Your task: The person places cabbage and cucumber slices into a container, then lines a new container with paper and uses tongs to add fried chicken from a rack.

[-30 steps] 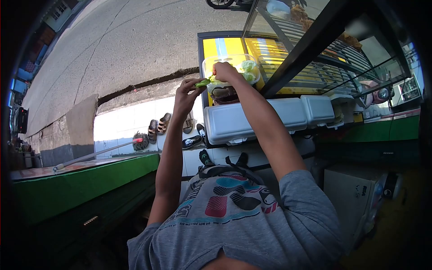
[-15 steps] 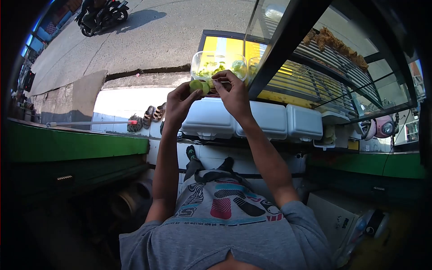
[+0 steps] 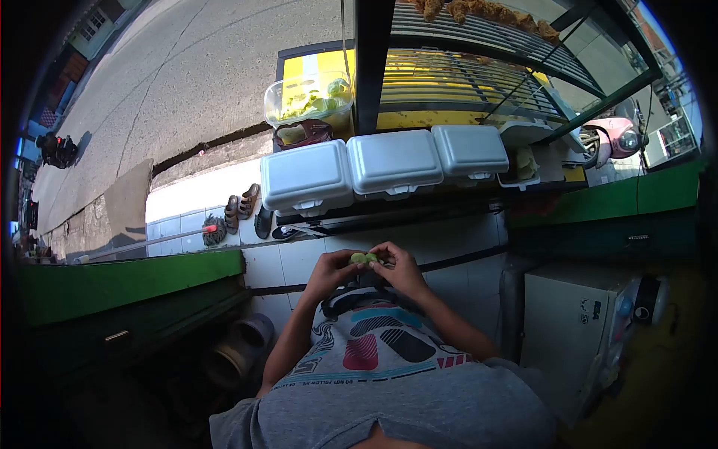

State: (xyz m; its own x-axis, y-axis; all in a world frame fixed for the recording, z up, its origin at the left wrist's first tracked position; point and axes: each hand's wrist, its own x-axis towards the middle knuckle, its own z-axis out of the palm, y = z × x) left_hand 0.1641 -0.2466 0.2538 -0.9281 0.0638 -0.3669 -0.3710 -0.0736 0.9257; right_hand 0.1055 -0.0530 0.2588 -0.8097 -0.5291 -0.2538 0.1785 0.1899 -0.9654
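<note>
Close to my waist, both hands meet around small pale green cucumber slices (image 3: 364, 258). My left hand (image 3: 331, 274) pinches the slices from one side, its thumb against them. From the other side my right hand (image 3: 402, 271) grips them between thumb and fingers. How many slices there are is hard to make out. Beyond the hands, three closed white foam boxes (image 3: 307, 176) stand in a row on the counter. Behind the boxes is a clear plastic container (image 3: 271, 111) with lettuce and other greens. A dark red bag (image 3: 305, 133) lies between that container and the nearest box.
A rack (image 3: 449, 71) with fried pieces (image 3: 501, 19) rises at the back right. An open foam box (image 3: 523, 176) sits at the row's right end. Sandals (image 3: 243, 202) and a mop (image 3: 215, 230) are on the tiles at left. A green ledge (image 3: 142, 278) borders my left side.
Both hands have come down from above the boxes to near my waist, still holding the slices. The view has shifted, and the motorcycle has moved farther down the road.
</note>
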